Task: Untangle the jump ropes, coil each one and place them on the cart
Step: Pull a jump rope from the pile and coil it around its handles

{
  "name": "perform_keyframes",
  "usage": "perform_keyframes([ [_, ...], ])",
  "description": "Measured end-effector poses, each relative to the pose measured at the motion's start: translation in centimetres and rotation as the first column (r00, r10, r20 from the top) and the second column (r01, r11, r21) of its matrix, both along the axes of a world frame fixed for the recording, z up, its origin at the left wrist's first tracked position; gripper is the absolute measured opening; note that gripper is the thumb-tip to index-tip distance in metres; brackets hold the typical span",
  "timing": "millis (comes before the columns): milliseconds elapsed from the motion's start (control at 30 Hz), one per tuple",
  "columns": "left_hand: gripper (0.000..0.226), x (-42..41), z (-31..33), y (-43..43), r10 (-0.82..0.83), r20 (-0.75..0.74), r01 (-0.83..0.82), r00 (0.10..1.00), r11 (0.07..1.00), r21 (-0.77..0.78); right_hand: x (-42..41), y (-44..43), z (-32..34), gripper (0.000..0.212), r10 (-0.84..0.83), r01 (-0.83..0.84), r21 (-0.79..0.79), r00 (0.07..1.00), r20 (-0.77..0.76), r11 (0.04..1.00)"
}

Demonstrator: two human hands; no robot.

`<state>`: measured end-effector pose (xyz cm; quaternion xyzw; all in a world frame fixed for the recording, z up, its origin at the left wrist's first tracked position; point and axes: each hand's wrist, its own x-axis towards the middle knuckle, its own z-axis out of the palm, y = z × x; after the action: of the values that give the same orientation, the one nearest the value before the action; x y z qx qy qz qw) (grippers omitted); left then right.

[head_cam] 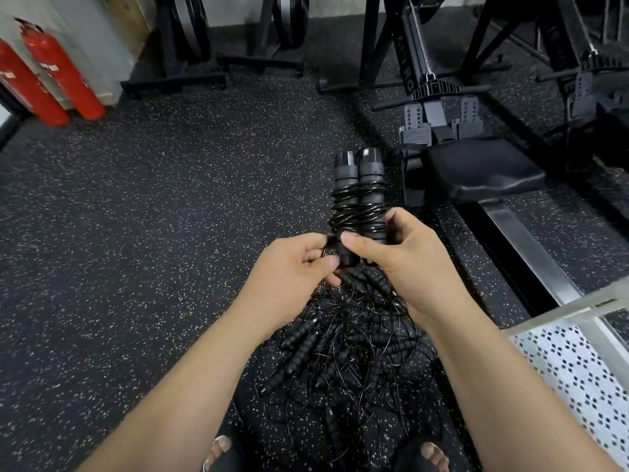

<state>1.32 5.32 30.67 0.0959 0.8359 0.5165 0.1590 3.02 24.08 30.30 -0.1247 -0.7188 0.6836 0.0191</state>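
Two sandalled feet [218, 451] at the bottom edge, standing on black rubber floor [153, 216] with white speckles; gym room.

Just ahead of the feet, one tangled pile of jump ropes [340, 356] lies on the floor: thin black cords, many ribbed black handles. The rope count in the pile cannot be told.

Lower right, a corner of the cart [578, 369]: one white perforated deck with a pale metal frame, beside the pile, not touching it.

Above the pile, two hands hold one coiled jump rope [359, 206] in the air. Its two thick black handles sit side by side, with glossy cord wrapped round both. The right hand [408, 257] has fingers curled round the lower part of the wrapped handles. The left hand [292, 267] pinches the cord at the bottom of the bundle, thumb against fingers. The hands are close together, nearly touching.

Beyond, on the right: two black rowing machines, the nearer rower [439, 107] with a padded seat [483, 172] and steel rail, the second rower [592, 73] at the far right edge.

Far back: two racks of weight plates [190, 28] against a pale wall. Far left: two red fire extinguishers [51, 73], blurred.
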Motion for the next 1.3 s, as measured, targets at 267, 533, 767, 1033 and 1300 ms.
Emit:
perform_keyframes([
  [267, 0.027, -0.4, -0.3, -0.2, -0.073, 0.11, 0.07, 0.991, 0.997, 0.028, 0.1, -0.4, -0.6, 0.046, -0.077, 0.077, -0.009, 0.997, 0.002, 0.997],
  [533, 0.026, -0.8, -0.7, -0.4, -0.039, 0.199, -0.008, 0.979, 0.973, 0.229, -0.1, -0.9, -0.3, 0.044, -0.056, 0.077, 0.158, 0.99, -0.133, 0.985],
  [767, 0.023, -1.5, -0.5, -0.7, 0.013, 0.418, -0.197, 0.908, 0.895, 0.4, 0.2, -1.5, -0.2, 0.041, 0.007, 0.035, 0.334, 0.992, -0.125, 0.942],
  [1033, 0.016, -2.2, -0.3, -1.5, 0.065, 0.553, -0.386, 0.831, 0.783, 0.488, -0.1, -1.7, -0.4, 0.04, 0.04, -0.011, 0.281, 0.994, -0.097, 0.96],
  [1300, 0.024, -2.6, 0.2, -2.1, 0.196, 0.423, -0.403, 0.885, 0.779, 0.481, -0.1, -2.1, -0.8, 0.038, 0.054, -0.023, 0.306, 0.994, -0.094, 0.952],
])
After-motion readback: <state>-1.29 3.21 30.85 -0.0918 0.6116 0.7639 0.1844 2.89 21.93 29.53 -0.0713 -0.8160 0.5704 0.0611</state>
